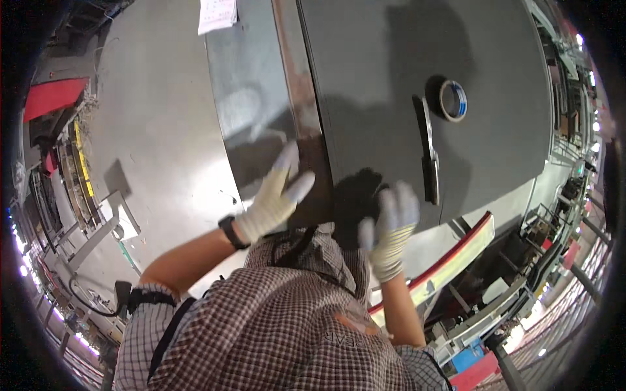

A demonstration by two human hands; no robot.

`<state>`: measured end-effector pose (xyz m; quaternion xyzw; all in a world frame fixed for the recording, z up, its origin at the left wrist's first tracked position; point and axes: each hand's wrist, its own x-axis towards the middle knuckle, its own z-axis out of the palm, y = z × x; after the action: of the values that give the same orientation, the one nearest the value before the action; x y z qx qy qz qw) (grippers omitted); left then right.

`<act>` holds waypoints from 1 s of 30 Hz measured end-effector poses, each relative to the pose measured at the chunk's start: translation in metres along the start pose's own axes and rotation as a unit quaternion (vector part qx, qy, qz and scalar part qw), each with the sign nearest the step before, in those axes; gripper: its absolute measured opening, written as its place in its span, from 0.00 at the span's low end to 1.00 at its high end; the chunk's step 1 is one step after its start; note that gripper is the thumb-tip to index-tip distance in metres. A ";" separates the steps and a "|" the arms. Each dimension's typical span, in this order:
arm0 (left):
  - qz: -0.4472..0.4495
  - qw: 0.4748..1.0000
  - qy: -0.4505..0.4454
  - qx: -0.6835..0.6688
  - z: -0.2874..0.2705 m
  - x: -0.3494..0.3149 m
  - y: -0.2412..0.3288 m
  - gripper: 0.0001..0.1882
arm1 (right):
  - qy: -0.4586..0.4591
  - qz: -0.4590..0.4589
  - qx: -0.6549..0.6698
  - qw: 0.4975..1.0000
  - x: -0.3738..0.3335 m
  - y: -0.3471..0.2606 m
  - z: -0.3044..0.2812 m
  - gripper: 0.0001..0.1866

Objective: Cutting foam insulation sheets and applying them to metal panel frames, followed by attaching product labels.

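Dark grey sheet spans the upper right of the frame, bearing a tape roll, with left hand and right hand spread near its lower-left corner.

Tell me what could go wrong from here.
The knife-like tool lies loose on the dark sheet, to the right of the right hand; a sweep that way might knock it or nick someone.
The gloves end at the wrists, so the bare forearms could get scraped on a panel edge.
The left hand reaches over the rust-brown strip, whose edge might snag the glove.
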<state>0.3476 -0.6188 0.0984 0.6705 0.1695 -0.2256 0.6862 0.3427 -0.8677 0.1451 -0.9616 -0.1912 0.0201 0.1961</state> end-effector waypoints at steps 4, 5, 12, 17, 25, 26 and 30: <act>-0.147 0.970 -0.195 -0.009 0.043 -0.096 -0.045 0.41 | 0.111 0.085 -0.128 0.982 0.013 0.050 -0.033 0.28; -0.195 0.958 -0.208 -0.012 0.054 -0.105 -0.050 0.42 | 0.113 0.082 -0.130 0.982 0.014 0.063 -0.034 0.28; -0.142 0.955 -0.074 -0.252 0.135 -0.102 -0.058 0.47 | 0.006 0.089 -0.163 0.983 0.018 0.110 -0.020 0.27; -0.113 0.954 0.090 -0.263 0.172 -0.082 -0.062 0.45 | 0.094 0.027 0.047 0.994 -0.011 0.126 -0.016 0.24; -0.116 0.836 0.172 -0.508 0.210 -0.093 -0.072 0.20 | 0.109 0.072 0.272 0.953 -0.069 0.138 -0.013 0.20; -0.095 0.807 0.193 -0.549 0.221 -0.091 -0.077 0.21 | 0.081 0.081 0.237 0.965 -0.067 0.135 -0.017 0.19; -0.224 0.685 0.169 -0.673 0.234 -0.080 -0.083 0.24 | 0.095 0.072 0.168 0.978 -0.067 0.137 -0.017 0.18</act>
<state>0.2196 -0.8456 0.0816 -0.0022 0.5336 -0.0808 0.8419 0.3322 -1.0156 0.1051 -0.9237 -0.0954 -0.0256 0.3702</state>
